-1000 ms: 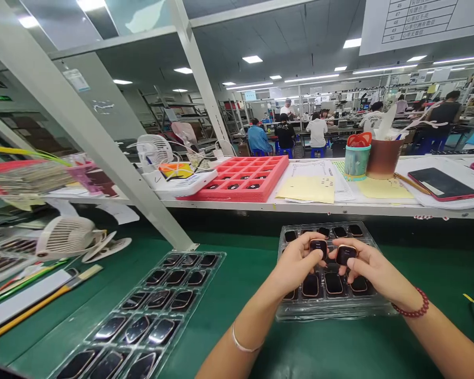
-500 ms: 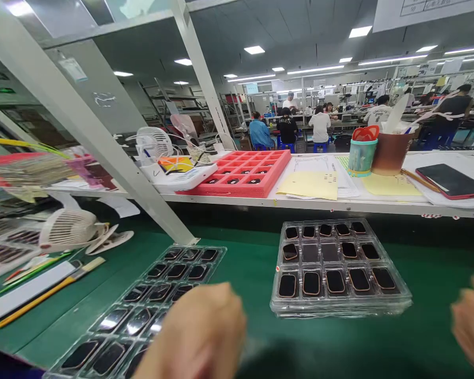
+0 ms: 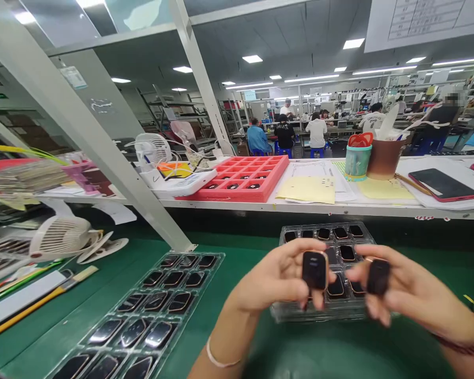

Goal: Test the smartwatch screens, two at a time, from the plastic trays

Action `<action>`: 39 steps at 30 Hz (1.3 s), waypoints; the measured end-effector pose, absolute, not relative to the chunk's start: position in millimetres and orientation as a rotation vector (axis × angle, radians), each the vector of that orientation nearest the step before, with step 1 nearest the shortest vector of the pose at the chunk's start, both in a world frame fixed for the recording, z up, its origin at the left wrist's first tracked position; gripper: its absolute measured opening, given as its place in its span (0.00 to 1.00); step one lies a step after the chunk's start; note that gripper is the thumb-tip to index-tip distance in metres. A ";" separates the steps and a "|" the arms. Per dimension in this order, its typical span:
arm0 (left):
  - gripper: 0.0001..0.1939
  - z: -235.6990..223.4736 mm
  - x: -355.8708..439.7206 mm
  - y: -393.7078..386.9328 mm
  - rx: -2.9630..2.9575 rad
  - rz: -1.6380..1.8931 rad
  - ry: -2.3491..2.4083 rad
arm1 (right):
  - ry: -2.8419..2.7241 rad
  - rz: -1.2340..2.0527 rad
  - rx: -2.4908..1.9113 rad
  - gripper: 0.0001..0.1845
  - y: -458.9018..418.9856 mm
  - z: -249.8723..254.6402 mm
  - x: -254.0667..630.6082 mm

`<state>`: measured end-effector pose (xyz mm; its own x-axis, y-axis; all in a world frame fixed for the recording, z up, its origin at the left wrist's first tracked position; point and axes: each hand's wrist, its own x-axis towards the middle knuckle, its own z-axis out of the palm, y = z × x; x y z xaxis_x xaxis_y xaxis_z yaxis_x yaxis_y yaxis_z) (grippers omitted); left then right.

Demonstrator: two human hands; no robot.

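Note:
My left hand (image 3: 268, 279) pinches a dark rectangular smartwatch (image 3: 314, 270) with a gold-coloured edge, its screen facing me. Opposite it, my right hand (image 3: 411, 284) grips a second smartwatch (image 3: 378, 277), slightly blurred. Both hands are raised in front of the stacked clear plastic tray (image 3: 319, 314), whose pockets hold more watches and which they partly cover. To the left, another clear tray (image 3: 220, 261) lies on the green bench with rows of dark-screened watches (image 3: 174, 278) in it.
A white shelf (image 3: 237, 208) crosses behind the trays, carrying a red foam tray (image 3: 276, 181), papers, a cup and a phone (image 3: 444, 184). A slanted white post (image 3: 142, 205) rises at left. A small fan (image 3: 63, 231) and brush (image 3: 43, 305) lie on the left.
Both hands have come together in front of the stacked tray, the left from over the left tray, the right from the far right edge. A watch now shows in each.

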<state>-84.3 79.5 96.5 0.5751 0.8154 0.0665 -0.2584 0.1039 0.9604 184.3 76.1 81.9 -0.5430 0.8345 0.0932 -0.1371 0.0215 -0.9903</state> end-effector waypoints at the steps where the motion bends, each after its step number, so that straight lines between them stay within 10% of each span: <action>1: 0.31 97.4 -73.5 88.5 1.255 0.849 0.605 | -1.567 1.636 -0.715 0.31 83.8 82.3 175.6; 10: 0.11 81.6 -46.5 109.8 1.422 0.972 0.883 | -1.615 1.453 -0.789 0.14 121.0 59.5 160.5; 39: 0.30 83.0 -59.2 116.0 1.170 1.024 0.804 | -1.363 1.749 -0.627 0.26 121.4 65.8 165.3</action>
